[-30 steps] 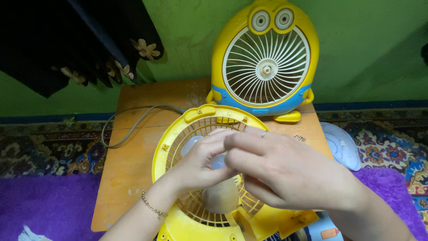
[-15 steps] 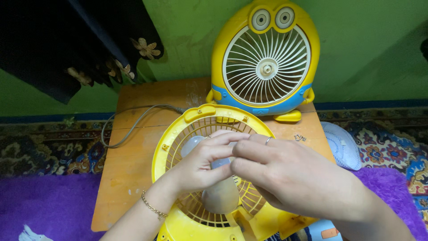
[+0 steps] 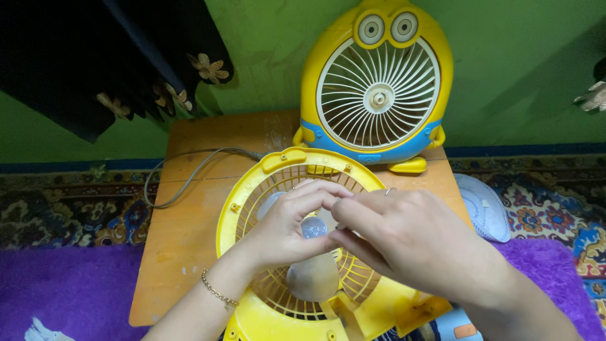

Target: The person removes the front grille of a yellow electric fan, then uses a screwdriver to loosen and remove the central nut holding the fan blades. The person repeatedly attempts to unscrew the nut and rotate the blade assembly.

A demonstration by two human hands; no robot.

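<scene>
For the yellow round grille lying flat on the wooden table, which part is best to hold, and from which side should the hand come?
Probably the far rim of the yellow fan grille, taken from the left. It lies flat, that arc is bare, and the left hand and right hand cover the translucent blade hub at its centre.

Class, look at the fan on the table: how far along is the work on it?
Done: the yellow front cover is off, standing against the wall. In hand: the left hand and right hand pinch the clear blade hub inside the yellow rear housing. Left: the blades remain in the housing.
</scene>
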